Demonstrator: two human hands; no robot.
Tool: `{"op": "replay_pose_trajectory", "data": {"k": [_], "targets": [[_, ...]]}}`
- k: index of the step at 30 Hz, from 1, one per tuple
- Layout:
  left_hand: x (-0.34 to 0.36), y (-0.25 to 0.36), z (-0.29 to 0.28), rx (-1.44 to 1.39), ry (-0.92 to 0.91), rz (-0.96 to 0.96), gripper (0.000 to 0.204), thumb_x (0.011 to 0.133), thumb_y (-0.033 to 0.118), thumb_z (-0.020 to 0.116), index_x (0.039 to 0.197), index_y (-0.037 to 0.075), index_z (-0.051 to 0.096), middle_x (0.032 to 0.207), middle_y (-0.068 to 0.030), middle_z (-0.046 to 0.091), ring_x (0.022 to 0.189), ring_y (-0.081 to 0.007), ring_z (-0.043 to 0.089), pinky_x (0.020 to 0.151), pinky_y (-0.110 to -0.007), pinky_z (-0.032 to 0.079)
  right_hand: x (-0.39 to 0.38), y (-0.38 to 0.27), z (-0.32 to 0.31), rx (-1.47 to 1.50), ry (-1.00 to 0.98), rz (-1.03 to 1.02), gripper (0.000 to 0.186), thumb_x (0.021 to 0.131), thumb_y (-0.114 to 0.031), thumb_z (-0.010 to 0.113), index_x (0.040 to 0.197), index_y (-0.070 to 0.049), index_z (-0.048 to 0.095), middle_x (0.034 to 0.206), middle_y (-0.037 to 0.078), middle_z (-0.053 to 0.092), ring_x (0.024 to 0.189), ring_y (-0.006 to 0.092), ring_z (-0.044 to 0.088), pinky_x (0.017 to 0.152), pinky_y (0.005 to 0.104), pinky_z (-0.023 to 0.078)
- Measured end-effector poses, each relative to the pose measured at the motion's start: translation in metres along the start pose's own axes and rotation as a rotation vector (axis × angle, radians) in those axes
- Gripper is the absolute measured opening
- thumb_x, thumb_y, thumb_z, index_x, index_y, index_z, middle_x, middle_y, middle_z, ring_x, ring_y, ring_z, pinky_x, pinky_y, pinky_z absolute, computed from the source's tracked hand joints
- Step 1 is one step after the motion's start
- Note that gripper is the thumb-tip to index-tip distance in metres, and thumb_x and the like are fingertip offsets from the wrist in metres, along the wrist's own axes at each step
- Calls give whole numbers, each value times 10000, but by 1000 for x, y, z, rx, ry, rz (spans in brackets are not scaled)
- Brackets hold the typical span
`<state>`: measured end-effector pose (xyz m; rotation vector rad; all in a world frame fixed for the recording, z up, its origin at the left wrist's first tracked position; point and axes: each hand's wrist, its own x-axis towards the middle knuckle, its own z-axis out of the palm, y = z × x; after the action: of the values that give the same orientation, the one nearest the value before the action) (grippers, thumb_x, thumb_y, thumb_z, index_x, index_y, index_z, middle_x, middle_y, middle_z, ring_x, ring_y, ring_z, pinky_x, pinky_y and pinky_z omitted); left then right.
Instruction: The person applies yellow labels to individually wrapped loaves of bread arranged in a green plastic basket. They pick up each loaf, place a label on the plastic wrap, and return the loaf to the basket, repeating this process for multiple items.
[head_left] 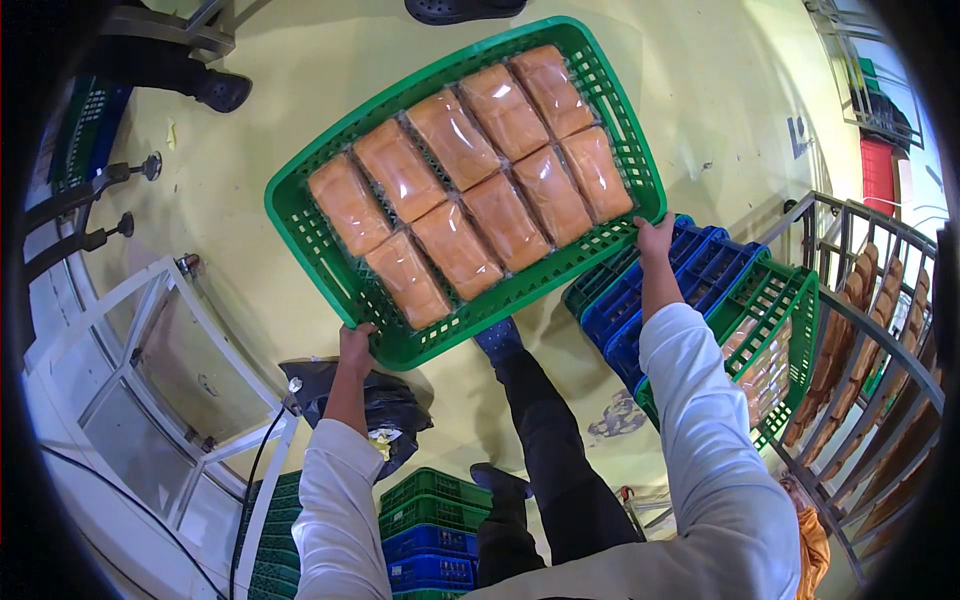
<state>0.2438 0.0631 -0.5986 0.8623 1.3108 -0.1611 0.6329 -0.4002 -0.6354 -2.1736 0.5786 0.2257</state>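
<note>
A green plastic crate (292,222) is held up in front of me above the floor, tilted with its right end farther away. Inside lie two rows of bread loaves (455,137), each wrapped in clear film. My left hand (356,345) grips the crate's near left corner, fingers wrapped over the rim. At the near right corner my right hand (655,238) is closed on the same rim. Most of the fingers of both hands are hidden behind the crate's edge.
Right of me stand stacked blue and green crates (690,262), beside a metal rack (868,325) holding bread. A black plastic bag (385,405) lies below my left hand. More crates (430,530) are stacked by my feet. A metal frame (150,350) stands left; other people's shoes (222,92) show beyond.
</note>
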Motion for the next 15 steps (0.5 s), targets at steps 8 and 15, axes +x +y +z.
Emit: {"op": "replay_pose_trajectory", "data": {"k": [8, 15], "targets": [[13, -6, 34, -90, -28, -60, 451, 799, -10, 579, 1248, 9, 532, 1063, -76, 633, 942, -203, 626, 815, -336, 529, 46, -2, 16, -158, 30, -206, 610, 821, -45, 664, 1346, -56, 353, 1131, 167, 598, 978, 289, 623, 785, 393, 530], [17, -19, 16, 28, 212, 59, 363, 759, 42, 664, 1120, 24, 644, 980, -74, 689, 867, -205, 649, 783, -348, 522, 7, -10, 49, -196, 30, -38, 761, 828, 15, 540, 1459, -60, 119, 1281, 186, 473, 1155, 283, 506, 1017, 403, 405]]}}
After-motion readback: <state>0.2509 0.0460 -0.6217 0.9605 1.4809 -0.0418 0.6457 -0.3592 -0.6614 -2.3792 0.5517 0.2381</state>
